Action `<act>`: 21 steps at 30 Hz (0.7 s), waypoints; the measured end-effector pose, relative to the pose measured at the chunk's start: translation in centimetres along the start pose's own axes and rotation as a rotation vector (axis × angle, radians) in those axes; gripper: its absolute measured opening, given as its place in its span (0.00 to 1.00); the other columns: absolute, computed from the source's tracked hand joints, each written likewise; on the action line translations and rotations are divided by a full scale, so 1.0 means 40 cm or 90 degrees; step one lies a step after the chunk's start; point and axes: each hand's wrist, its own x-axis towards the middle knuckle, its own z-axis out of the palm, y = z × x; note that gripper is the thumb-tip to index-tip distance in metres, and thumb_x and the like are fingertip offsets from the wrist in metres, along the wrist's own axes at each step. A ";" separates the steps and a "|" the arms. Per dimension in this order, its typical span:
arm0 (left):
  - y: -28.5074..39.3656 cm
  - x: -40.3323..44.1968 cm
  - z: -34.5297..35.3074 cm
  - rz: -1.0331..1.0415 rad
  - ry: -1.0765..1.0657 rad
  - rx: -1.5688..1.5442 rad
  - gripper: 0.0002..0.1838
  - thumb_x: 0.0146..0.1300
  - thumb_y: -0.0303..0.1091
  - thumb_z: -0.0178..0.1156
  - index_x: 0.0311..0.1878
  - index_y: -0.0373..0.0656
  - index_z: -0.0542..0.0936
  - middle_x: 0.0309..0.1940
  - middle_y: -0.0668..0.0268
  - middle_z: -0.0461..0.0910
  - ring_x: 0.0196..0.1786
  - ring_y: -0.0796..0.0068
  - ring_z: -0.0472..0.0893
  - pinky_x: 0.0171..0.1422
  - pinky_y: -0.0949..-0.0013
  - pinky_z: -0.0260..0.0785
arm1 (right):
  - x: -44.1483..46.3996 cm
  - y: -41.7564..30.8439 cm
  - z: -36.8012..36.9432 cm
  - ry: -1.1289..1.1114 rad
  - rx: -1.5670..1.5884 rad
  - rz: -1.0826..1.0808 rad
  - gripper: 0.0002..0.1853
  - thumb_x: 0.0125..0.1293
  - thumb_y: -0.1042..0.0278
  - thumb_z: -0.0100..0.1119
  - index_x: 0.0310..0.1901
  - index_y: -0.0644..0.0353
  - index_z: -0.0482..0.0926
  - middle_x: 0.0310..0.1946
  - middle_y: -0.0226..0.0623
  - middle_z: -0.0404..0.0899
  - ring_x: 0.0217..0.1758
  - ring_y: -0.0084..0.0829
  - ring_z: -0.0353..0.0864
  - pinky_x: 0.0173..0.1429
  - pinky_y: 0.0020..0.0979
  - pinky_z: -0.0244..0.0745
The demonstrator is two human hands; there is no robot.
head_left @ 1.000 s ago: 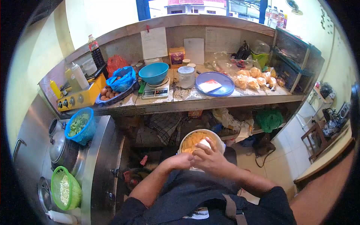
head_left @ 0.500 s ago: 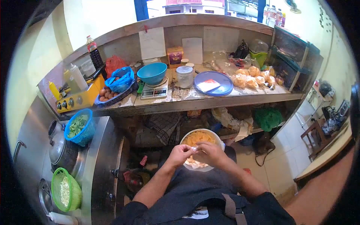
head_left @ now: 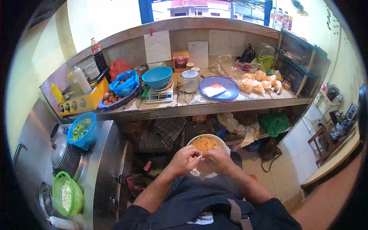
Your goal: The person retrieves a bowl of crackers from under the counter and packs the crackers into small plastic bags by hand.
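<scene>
A round white tub [head_left: 226, 147] sits at my lap, with orange-yellow pieces [head_left: 205, 142] filling its far side. Over it, my left hand [head_left: 184, 160] and my right hand [head_left: 217, 159] meet with bent, pinched fingers. A small whitish piece [head_left: 200, 156] shows between the fingertips of both hands; its kind is too small to make out. Paler material [head_left: 203, 170] lies in the near part of the tub, mostly hidden under my hands and wrists.
Ahead runs a counter with a blue bowl on a scale [head_left: 159, 96], a basket of eggs [head_left: 111, 97], a purple-blue lid [head_left: 228, 94] and knotted bags [head_left: 253, 85]. At left stand a kettle [head_left: 63, 151], a blue basket of greens [head_left: 85, 134] and a green basket [head_left: 74, 195].
My hands have drawn together, the left turning and both fingers curling more around the small whitish piece. The view has shifted slightly.
</scene>
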 end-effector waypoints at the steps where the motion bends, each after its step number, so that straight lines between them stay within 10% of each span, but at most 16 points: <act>1: 0.002 0.002 -0.003 0.029 0.007 0.017 0.08 0.53 0.29 0.66 0.35 0.40 0.79 0.33 0.60 0.78 0.38 0.62 0.79 0.44 0.64 0.71 | 0.000 -0.003 0.001 0.015 0.005 -0.001 0.08 0.56 0.65 0.65 0.36 0.55 0.79 0.30 0.40 0.79 0.33 0.45 0.76 0.36 0.40 0.70; 10: 0.017 0.010 -0.006 0.258 0.091 0.171 0.11 0.46 0.27 0.68 0.34 0.42 0.79 0.34 0.64 0.78 0.39 0.59 0.79 0.44 0.60 0.70 | -0.020 0.026 0.007 -0.096 0.624 0.389 0.07 0.67 0.66 0.61 0.38 0.60 0.77 0.31 0.23 0.77 0.35 0.13 0.73 0.39 0.19 0.70; 21: 0.028 -0.014 -0.010 0.317 0.128 0.222 0.12 0.45 0.30 0.69 0.34 0.43 0.79 0.34 0.66 0.79 0.39 0.62 0.79 0.46 0.61 0.71 | -0.065 0.024 0.063 -0.089 0.752 0.567 0.11 0.66 0.59 0.62 0.35 0.58 0.78 0.30 0.22 0.77 0.31 0.14 0.72 0.35 0.18 0.68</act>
